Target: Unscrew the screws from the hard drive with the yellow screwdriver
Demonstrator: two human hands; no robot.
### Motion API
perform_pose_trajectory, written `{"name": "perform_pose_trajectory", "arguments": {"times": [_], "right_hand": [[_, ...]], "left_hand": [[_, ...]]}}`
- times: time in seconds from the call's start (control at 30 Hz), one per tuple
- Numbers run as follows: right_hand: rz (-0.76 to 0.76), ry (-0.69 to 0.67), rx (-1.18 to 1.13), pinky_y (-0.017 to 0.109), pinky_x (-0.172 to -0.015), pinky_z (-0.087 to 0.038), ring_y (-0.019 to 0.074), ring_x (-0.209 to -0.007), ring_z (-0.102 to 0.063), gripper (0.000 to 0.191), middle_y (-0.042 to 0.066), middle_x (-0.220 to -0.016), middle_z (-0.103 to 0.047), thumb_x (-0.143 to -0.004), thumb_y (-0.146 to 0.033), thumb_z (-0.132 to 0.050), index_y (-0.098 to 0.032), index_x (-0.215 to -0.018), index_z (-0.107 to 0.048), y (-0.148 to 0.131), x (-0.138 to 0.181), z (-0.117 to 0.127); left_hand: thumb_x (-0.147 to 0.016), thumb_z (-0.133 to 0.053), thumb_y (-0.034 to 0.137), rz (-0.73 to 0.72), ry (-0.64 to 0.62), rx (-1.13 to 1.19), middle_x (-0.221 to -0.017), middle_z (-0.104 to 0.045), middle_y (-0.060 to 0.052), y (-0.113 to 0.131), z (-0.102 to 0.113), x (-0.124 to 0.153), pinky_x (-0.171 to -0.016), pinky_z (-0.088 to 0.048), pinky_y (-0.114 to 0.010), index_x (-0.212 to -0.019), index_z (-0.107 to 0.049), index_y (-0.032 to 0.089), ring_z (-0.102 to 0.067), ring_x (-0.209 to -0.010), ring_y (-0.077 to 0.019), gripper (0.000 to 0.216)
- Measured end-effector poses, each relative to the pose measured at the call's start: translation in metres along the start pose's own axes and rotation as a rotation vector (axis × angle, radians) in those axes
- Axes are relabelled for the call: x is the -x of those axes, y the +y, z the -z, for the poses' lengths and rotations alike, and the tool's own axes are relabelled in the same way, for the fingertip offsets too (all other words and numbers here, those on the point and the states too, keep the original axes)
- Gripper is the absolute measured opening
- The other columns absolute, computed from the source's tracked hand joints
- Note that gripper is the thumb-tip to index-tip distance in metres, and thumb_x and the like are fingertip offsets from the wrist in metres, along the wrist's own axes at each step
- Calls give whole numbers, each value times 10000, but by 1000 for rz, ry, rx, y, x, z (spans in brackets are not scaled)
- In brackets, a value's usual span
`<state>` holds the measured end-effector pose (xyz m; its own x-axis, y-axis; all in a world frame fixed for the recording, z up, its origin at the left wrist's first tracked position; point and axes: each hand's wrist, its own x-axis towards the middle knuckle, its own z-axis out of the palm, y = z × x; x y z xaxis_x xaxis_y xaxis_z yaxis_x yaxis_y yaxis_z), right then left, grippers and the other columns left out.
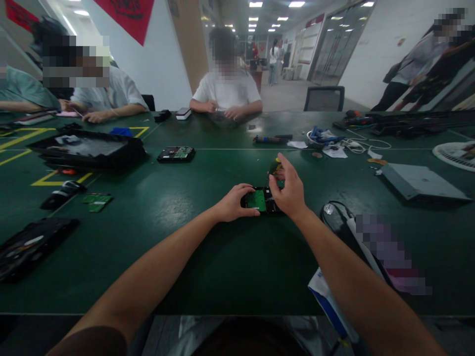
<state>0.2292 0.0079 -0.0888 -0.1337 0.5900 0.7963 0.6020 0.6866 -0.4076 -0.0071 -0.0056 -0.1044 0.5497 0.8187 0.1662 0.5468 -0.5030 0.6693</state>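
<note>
A small black hard drive with a green circuit board [260, 200] lies on the green table [208, 257] in front of me. My left hand [233, 202] grips its left end, fingers curled round the edge. My right hand [287, 187] is closed on a screwdriver with a yellow and black handle [274, 167], held upright over the drive's right end. The tool's tip is hidden behind my fingers.
Another hard drive [176, 154] and a black tray [89, 148] lie at the left. Loose green boards [97, 201] and a dark device [29, 247] sit nearer left. A grey box [423, 182], cables [356, 144] and tools lie right. People sit across the table.
</note>
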Motion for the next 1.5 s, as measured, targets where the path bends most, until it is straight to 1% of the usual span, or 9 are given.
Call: {"name": "perform_pose_trajectory", "arguments": {"times": [0.1, 0.3, 0.43, 0.6, 0.77, 0.93, 1.1, 1.27, 1.5], "right_hand": [[-1, 5, 11, 467, -830, -687, 260, -993, -704, 664, 114, -1355, -626, -1005, -292, -618, -343, -1625, -384, -1, 0, 1], [7, 2, 4, 478, -870, -680, 261, -1012, -710, 686, 113, -1395, -620, -1012, -264, -587, -348, -1647, -341, -1, -1, 0], [7, 7, 12, 458, -806, -686, 256, -964, -698, 673, 105, -1311, -635, -999, -290, -624, -352, -1623, -381, -1, -1, 0], [9, -5, 0, 483, -877, -679, 259, -1014, -703, 680, 120, -1386, -613, -1020, -264, -570, -337, -1651, -329, -2, -1, 1], [-18, 12, 31, 474, -819, -683, 253, -948, -692, 657, 114, -1315, -626, -996, -309, -632, -334, -1608, -393, -3, -1, 1], [-31, -1, -2, 484, -868, -681, 266, -1021, -705, 711, 121, -1440, -589, -992, -273, -603, -349, -1646, -334, -1, 1, -1], [-29, 2, 22, 444, -809, -686, 253, -982, -697, 700, 116, -1362, -619, -976, -299, -648, -337, -1620, -376, 1, 1, -1], [-23, 4, 5, 476, -866, -685, 260, -1015, -710, 687, 127, -1418, -612, -1001, -279, -594, -325, -1640, -345, 0, 0, -1], [-14, 1, 28, 484, -809, -689, 268, -990, -693, 666, 109, -1331, -623, -994, -298, -620, -358, -1616, -390, -2, -1, 2]], "left_hand": [[-773, -847, 637, -17, 2, 3, -1556, -525, -183, -1, 0, 0, -1259, -405, -522, -1444, -608, 176, -485, -1475, -359, 849], [-776, -848, 631, -18, 13, 3, -1552, -532, -175, -2, -1, 0, -1253, -412, -529, -1437, -610, 190, -494, -1468, -356, 829], [-772, -852, 625, -30, 8, 8, -1554, -534, -167, -1, -1, 0, -1250, -411, -540, -1433, -613, 206, -495, -1466, -357, 818], [-778, -838, 637, -2, 1, 4, -1566, -523, -173, 0, 0, 0, -1244, -416, -544, -1447, -601, 198, -487, -1473, -363, 834], [-774, -837, 653, -21, -3, 2, -1561, -523, -178, -1, 0, 0, -1259, -399, -538, -1442, -605, 192, -485, -1474, -364, 844], [-775, -844, 634, -16, 5, 9, -1557, -529, -166, 0, 1, 0, -1251, -408, -551, -1430, -614, 212, -499, -1464, -366, 813], [-773, -848, 621, -24, 0, 10, -1566, -525, -168, 1, 1, 0, -1245, -413, -547, -1434, -614, 211, -492, -1470, -367, 812], [-775, -845, 627, -9, 5, 13, -1561, -528, -172, 1, 0, 0, -1252, -403, -540, -1428, -618, 203, -494, -1470, -365, 811], [-773, -844, 635, -14, -3, 2, -1563, -521, -175, 1, 1, 0, -1257, -402, -536, -1435, -610, 192, -483, -1475, -361, 830]]}}
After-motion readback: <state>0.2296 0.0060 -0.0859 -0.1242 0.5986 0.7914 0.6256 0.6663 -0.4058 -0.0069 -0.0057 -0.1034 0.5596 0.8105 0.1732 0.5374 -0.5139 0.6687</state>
